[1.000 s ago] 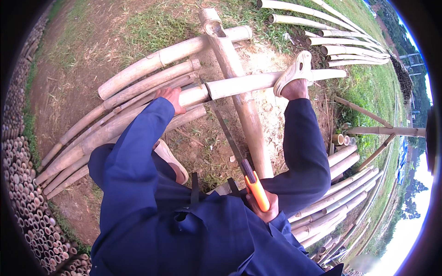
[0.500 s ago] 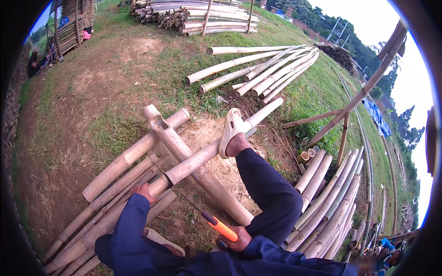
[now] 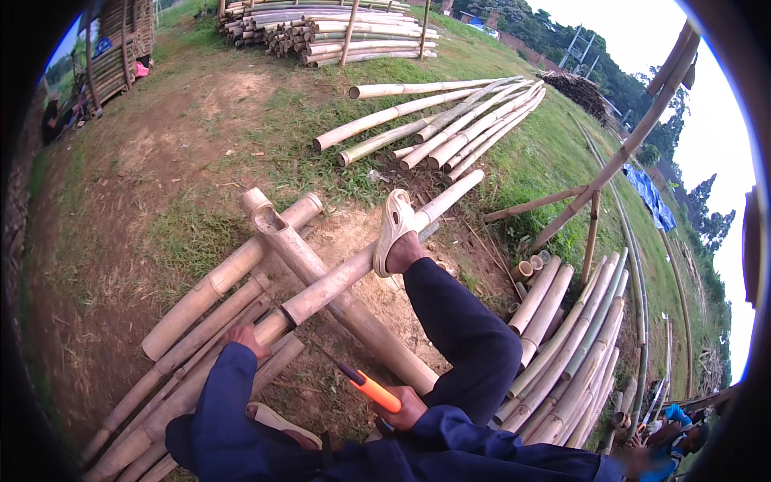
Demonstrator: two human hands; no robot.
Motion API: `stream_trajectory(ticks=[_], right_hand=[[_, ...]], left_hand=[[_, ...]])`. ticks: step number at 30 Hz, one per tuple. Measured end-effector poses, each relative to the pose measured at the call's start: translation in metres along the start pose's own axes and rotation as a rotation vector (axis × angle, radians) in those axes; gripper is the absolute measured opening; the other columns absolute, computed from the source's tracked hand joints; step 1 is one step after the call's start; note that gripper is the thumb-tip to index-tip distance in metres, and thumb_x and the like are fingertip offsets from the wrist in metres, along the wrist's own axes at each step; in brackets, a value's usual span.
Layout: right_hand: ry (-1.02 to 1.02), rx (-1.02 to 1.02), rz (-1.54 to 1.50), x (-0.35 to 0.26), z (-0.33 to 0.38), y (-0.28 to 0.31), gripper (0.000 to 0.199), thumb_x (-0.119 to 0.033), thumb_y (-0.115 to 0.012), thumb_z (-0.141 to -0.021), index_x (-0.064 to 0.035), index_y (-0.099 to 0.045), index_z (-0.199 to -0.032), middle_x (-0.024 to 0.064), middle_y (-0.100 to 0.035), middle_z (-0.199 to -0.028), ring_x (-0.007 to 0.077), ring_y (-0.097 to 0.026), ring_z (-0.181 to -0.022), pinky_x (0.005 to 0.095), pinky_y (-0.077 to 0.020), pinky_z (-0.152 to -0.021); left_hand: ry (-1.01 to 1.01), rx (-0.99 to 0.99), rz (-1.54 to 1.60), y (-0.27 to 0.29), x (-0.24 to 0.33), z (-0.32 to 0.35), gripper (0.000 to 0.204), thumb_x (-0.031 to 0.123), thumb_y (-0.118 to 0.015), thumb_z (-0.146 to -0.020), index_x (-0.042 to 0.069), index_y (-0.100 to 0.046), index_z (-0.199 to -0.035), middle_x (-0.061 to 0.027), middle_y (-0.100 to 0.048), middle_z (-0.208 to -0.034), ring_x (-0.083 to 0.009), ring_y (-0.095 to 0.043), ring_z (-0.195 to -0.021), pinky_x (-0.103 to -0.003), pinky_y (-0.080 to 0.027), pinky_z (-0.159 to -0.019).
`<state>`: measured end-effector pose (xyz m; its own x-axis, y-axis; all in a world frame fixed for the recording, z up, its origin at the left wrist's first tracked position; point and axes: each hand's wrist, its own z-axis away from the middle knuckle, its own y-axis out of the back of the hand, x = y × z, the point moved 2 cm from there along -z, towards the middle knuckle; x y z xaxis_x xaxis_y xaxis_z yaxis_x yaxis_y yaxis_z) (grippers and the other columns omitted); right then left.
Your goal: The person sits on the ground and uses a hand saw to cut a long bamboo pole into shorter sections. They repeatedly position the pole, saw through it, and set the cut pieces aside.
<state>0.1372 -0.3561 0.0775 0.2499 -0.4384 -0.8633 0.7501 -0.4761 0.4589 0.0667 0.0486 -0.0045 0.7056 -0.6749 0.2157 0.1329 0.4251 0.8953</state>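
My right hand [image 3: 405, 410] is closed around the orange grip of a handsaw [image 3: 374, 391]. Its thin dark blade slants up to the left and lies across a bamboo pole [image 3: 341, 281] at a cut line. Just left of the cut, my left hand [image 3: 250, 341] presses on the pole, fingers bent over it, thumb side partly hidden. My raised foot in a cream clog [image 3: 393, 233] bears down on the pole farther up. Under the pole, crossing it, lies a thick bamboo support [image 3: 393, 345] with a notched upper end.
More bamboo poles [image 3: 201, 297] lie beside my left arm. Another bundle [image 3: 578, 345] rests to the right, near a slanted post frame [image 3: 626, 153]. Loose poles [image 3: 450, 120] and a large stack [image 3: 361, 36] stand farther off. Sawdust covers the ground near the support. People are at the far left and lower right.
The whole view has shifted slightly left. The saw handle and my right hand sit a little farther forward and left; my left hand and foot stay on the pole.
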Motion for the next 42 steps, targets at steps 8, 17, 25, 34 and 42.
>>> stream_trajectory(ticks=[8, 17, 25, 34, 42], right_hand=[[0.19, 0.013, 0.006, -0.007, -0.023, -0.011, 0.016, -0.018, -0.076, -0.089, -0.0037, -0.069, -0.092, 0.0209, -0.065, -0.074, 0.0415, -0.068, -0.071, 0.0469, -0.0522, -0.066], [0.129, 0.064, -0.03, 0.011, -0.126, -0.047, 0.03, -0.02, -0.077, -0.086, 0.0037, -0.06, -0.078, 0.0256, -0.059, -0.067, 0.0417, -0.061, -0.06, 0.0478, -0.0495, -0.061], [0.038, -0.026, -0.102, -0.022, 0.034, 0.008, 0.016, -0.012, -0.076, -0.095, 0.0017, -0.07, -0.102, 0.0044, -0.066, -0.076, 0.0131, -0.058, -0.066, 0.0346, -0.0495, -0.064], [0.064, -0.019, -0.092, 0.007, -0.074, -0.028, 0.021, -0.015, -0.076, -0.091, 0.0025, -0.065, -0.088, 0.0154, -0.06, -0.065, 0.0231, -0.054, -0.056, 0.0406, -0.0478, -0.059], [0.003, 0.032, -0.062, 0.0, -0.039, -0.021, 0.018, -0.012, -0.075, -0.093, 0.0024, -0.067, -0.086, 0.0131, -0.062, -0.064, 0.0204, -0.059, -0.056, 0.0391, -0.0486, -0.058]], left_hand=[[0.031, -0.004, -0.003, -0.009, -0.011, 0.0, 0.078, 0.046, -0.089, -0.06, 0.007, -0.069, -0.125, -0.0199, -0.073, -0.122, -0.0361, -0.068, -0.12, -0.048, -0.052, -0.106], [-0.008, -0.033, -0.012, -0.012, -0.001, -0.007, 0.078, 0.044, -0.086, -0.064, 0.006, -0.067, -0.13, -0.0221, -0.071, -0.126, -0.0382, -0.065, -0.124, -0.048, -0.049, -0.109], [-0.003, -0.029, -0.045, 0.001, -0.015, 0.007, 0.078, 0.043, -0.085, -0.065, 0.003, -0.068, -0.129, -0.0241, -0.071, -0.125, -0.0389, -0.067, -0.12, -0.048, -0.053, -0.105], [-0.028, 0.018, 0.011, -0.006, -0.014, -0.002, 0.082, 0.045, -0.086, -0.064, 0.004, -0.067, -0.133, -0.0245, -0.071, -0.124, -0.0387, -0.067, -0.121, -0.049, -0.052, -0.105], [-0.014, -0.031, -0.015, 0.001, -0.001, 0.001, 0.085, 0.041, -0.087, -0.063, 0.002, -0.066, -0.135, -0.0247, -0.072, -0.123, -0.0403, -0.069, -0.117, -0.048, -0.054, -0.102]])
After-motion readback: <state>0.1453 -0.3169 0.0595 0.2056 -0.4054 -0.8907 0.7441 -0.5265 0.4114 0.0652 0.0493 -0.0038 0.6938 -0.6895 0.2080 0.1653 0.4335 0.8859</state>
